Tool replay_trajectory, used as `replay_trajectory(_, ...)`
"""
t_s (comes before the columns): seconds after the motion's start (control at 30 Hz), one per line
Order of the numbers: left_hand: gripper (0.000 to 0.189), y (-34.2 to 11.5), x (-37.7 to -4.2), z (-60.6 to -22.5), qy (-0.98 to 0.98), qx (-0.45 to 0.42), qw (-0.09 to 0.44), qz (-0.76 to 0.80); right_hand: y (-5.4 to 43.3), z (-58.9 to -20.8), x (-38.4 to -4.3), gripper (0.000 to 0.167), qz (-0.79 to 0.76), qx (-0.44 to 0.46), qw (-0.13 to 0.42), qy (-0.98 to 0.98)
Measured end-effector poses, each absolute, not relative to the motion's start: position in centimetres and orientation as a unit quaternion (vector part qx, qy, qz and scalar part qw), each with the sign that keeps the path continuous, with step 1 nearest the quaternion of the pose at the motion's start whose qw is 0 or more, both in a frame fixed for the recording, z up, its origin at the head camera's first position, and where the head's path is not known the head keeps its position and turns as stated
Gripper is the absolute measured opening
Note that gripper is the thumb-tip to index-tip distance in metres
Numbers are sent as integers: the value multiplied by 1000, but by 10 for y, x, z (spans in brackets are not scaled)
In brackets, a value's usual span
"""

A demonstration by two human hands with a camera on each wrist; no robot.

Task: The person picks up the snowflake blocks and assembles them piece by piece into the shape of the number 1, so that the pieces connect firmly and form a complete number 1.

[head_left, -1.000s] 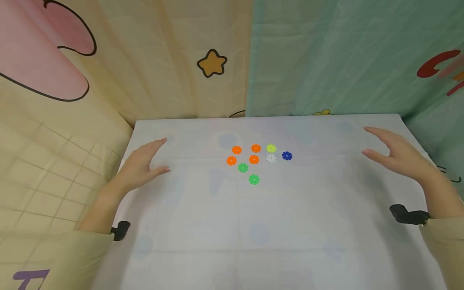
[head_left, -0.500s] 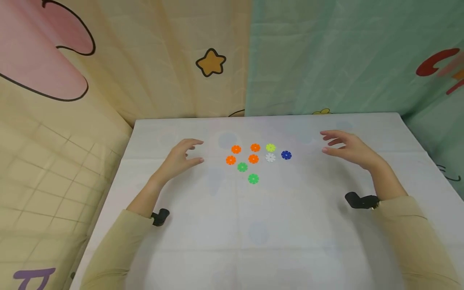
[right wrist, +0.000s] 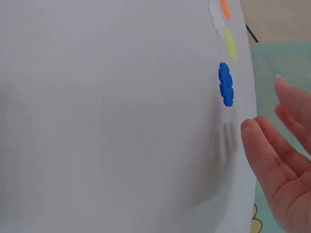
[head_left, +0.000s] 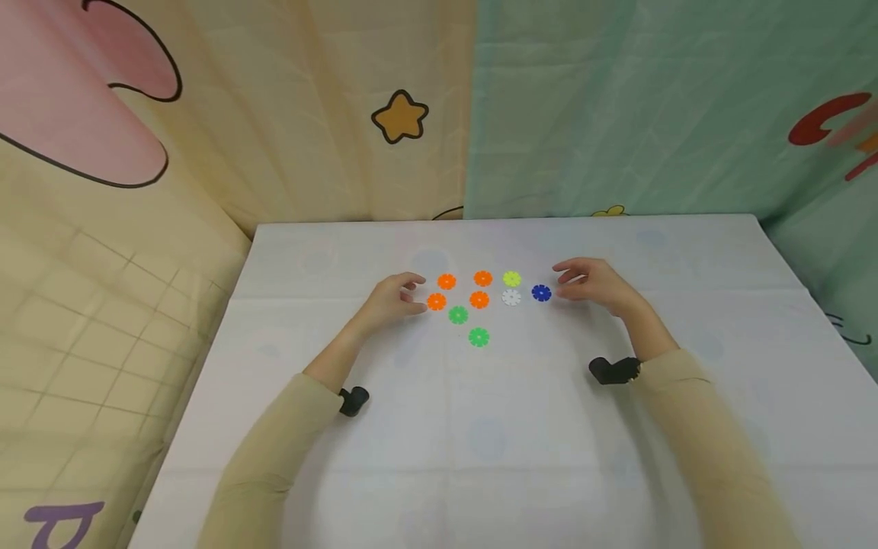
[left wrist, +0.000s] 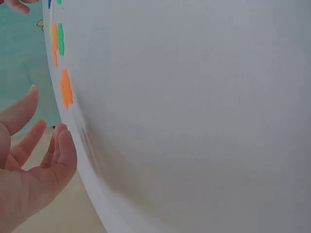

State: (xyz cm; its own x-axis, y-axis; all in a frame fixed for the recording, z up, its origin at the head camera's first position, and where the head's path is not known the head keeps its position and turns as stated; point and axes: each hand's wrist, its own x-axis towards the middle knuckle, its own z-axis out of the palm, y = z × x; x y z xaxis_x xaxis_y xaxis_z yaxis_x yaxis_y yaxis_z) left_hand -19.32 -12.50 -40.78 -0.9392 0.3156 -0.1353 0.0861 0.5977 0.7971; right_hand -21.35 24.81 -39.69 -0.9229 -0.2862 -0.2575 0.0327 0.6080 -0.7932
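Note:
Several flat, notched plastic discs lie spread over the middle of the table. Orange discs (head_left: 436, 302) are at the left, two green discs (head_left: 479, 337) toward the front, with a yellow disc (head_left: 511, 279), a white disc (head_left: 511, 298) and a blue disc (head_left: 541, 293) at the right. My left hand (head_left: 391, 301) hovers just left of the orange ones, fingers loosely bent and nothing in them. Close by the blue disc, my right hand (head_left: 595, 284) has its fingertips at the disc's right side. In the right wrist view a gap shows between those fingers and the blue disc (right wrist: 226, 85).
A white cloth covers the table (head_left: 439, 427). Behind it hangs a printed curtain (head_left: 329, 114), tan on the left and green on the right. Each wrist wears a black camera mount (head_left: 613, 370).
Both hands have moved inward from the table's sides toward the discs, the left going right and the right going left. Their fingers have bent a little more. The discs stay put.

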Motion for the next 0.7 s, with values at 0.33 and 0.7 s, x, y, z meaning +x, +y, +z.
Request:
replay_trajectory(0.33, 37, -99, -193, -423, 904, 87, 126, 398, 229, -421, -216, 47, -414, -22, 169, 894)
replay_trajectory(0.7, 25, -93, -200, -422, 916, 62, 103, 384, 219, -425, -225, 34, -369, -50, 134, 918)
